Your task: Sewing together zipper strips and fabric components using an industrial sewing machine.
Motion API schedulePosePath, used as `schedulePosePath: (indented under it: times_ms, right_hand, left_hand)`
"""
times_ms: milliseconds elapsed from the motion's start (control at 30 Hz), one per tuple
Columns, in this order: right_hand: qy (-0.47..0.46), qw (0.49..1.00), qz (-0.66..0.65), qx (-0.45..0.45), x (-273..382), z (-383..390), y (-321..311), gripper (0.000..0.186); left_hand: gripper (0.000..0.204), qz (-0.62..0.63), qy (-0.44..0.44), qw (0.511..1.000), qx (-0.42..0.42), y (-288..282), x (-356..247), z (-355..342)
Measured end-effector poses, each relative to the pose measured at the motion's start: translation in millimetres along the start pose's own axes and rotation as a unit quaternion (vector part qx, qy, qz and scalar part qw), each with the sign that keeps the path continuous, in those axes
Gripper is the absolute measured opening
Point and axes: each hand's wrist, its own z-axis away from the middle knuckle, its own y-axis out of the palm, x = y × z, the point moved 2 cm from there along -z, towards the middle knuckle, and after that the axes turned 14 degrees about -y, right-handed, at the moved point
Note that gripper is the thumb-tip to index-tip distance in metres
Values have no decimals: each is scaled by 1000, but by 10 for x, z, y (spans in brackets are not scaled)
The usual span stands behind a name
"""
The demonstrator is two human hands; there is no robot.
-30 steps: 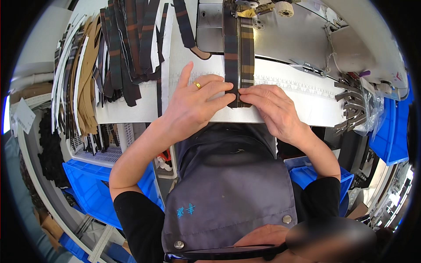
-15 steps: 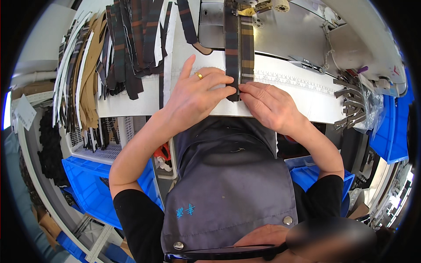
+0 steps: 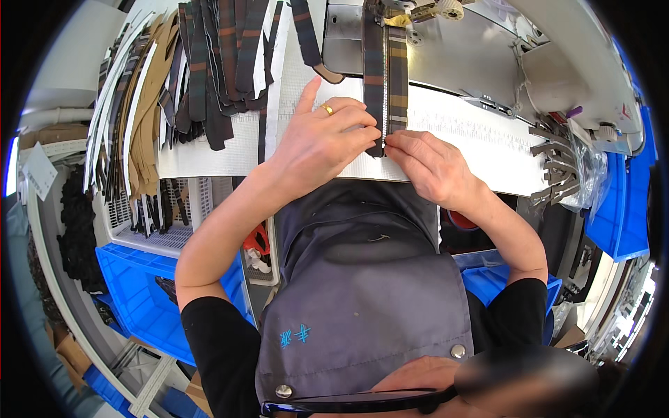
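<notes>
A zipper (image 3: 385, 97) runs toward me from under the sewing machine head (image 3: 401, 17), between a dark striped fabric strip (image 3: 374, 73) on the left and a brown plaid strip (image 3: 398, 70) on the right. My left hand (image 3: 320, 143), a gold ring on one finger, pinches the near end of the dark strip; its thumb stands apart. With fingertips together, my right hand (image 3: 432, 164) grips the near end of the plaid strip and zipper edge. What lies right under the fingertips is hidden.
Dark plaid strips (image 3: 223, 63) and tan strips (image 3: 143, 118) hang in bunches at the left. A ruler scale (image 3: 453, 115) crosses the white table (image 3: 502, 164). Short dark strips (image 3: 555, 164) hang at its right end. Blue bins (image 3: 143, 292) stand below.
The whole view has shifted slightly. Both hands stay at the near end of the strips, with only slight finger movement.
</notes>
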Motion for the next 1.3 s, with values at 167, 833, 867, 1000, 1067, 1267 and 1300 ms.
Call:
schedulePosePath:
  times_ms: [167,833,867,1000,1067,1267,1300]
  right_hand:
    - [-17,1000,4,-6,-1,3,-20,31]
    - [58,991,-104,53,-4,47,-94,42]
    - [58,991,-106,58,-4,51,-93,42]
    - [50,991,-104,69,-7,66,-88,41]
    - [48,991,-104,71,-8,68,-84,41]
    - [57,991,-105,53,-5,44,-91,44]
    - [56,992,-103,55,-5,38,-93,44]
  left_hand:
    - [17,0,-22,1000,5,-5,-20,-28]
    - [25,-91,-53,994,-26,69,487,-749]
    - [25,-87,-59,994,-16,71,501,-766]
    - [23,-81,-64,994,-24,51,494,-781]
    - [24,-78,-66,995,-14,46,490,-788]
    - [26,-63,-72,995,6,17,515,-811]
    - [27,-62,-71,995,10,13,521,-817]
